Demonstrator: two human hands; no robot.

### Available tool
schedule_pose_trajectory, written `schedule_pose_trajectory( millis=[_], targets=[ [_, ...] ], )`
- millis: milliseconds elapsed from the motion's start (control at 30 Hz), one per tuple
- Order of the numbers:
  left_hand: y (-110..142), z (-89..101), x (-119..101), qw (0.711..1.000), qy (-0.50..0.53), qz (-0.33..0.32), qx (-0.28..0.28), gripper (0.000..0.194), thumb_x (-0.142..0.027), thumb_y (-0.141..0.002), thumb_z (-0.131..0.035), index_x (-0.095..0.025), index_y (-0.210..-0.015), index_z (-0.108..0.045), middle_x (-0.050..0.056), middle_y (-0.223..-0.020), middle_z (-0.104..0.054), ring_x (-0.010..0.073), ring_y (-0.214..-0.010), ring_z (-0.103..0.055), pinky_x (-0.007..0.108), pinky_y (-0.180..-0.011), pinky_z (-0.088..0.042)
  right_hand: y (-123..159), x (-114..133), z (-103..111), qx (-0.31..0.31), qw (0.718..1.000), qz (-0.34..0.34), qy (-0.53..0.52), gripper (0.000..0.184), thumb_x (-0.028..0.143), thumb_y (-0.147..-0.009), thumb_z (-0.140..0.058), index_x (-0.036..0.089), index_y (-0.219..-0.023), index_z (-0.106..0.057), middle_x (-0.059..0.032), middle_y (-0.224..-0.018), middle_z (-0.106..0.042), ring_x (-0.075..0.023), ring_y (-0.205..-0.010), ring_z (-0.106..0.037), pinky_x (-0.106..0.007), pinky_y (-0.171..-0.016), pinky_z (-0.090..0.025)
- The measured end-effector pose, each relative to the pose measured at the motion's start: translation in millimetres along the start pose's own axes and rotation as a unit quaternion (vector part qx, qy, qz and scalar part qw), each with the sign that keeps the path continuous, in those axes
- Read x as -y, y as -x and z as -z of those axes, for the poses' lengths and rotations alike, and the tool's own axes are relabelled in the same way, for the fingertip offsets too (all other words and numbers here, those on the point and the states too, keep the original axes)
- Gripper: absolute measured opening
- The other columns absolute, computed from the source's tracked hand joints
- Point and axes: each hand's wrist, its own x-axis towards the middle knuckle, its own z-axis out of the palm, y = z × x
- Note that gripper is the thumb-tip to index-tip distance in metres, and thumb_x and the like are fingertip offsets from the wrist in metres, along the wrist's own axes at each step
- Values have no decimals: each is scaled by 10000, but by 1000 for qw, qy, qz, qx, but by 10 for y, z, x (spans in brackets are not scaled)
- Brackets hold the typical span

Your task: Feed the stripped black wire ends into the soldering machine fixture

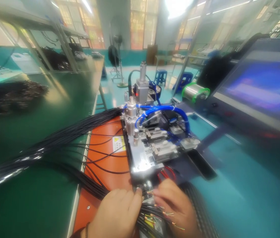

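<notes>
My left hand (116,211) is closed over a black cable at the front of a metal machine (140,158), thumb and fingertips pressed together. Opposite it, my right hand (176,206) has its fingers pinched at what look like thin coloured wire ends of that cable; the exact grip is blurred. Below and between the hands runs a bundle of black cables (152,209), with stripped, coloured wire tips (171,215) spreading toward my right palm. More black cable (92,185) comes in from the left behind my left hand.
An orange machine top (105,165) with a warning label (118,144) adjoins the green table (30,138). A thick cable bundle (63,134) crosses both. Blue air hoses (164,108) arch over the machine. A wire spool (196,92) and a screen (266,82) stand right.
</notes>
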Motion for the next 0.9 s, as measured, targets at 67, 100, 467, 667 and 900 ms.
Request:
schedule_pose_trajectory(
  millis=[67,100,467,667,900],
  targets=[
    [-7,-7,-15,1000,17,18,-9,221,-107,-762,-407,-158,-965,-477,22,-674,-588,172,-571,-556,293,-518,-445,25,20,2,37,996,68,36,194,266,-920,-499,220,-1036,-647,-67,-830,-672,-187,-733,-596,-320,-666,-482],
    [-10,-8,-24,999,21,27,-13,203,-97,-760,-404,-166,-937,-473,20,-668,-583,168,-567,-552,286,-515,-439,37,24,1,54,993,95,51,228,298,-933,-468,213,-1062,-636,-75,-847,-682,-194,-732,-593,-331,-668,-475],
    [41,-17,-7,999,41,15,5,221,-110,-730,-455,-165,-943,-478,21,-706,-572,178,-602,-530,306,-551,-450,-13,115,-114,16,995,-94,19,197,224,-909,-511,191,-747,-618,-24,-710,-598,-153,-685,-540,-261,-646,-431],
    [40,-31,7,998,44,-17,39,350,-75,-705,-459,-144,-1047,-486,30,-755,-583,181,-637,-519,316,-576,-442,-106,207,-83,97,992,-63,48,200,184,-935,-446,190,-808,-601,-34,-775,-606,-163,-757,-507,-277,-694,-406],
    [77,-105,-3,995,73,39,56,247,-85,-671,-473,-195,-892,-455,1,-711,-548,191,-604,-490,334,-541,-414,-168,132,12,167,981,-90,40,149,233,-934,-505,209,-882,-643,-17,-830,-627,-147,-800,-522,-251,-716,-409]
  ],
)
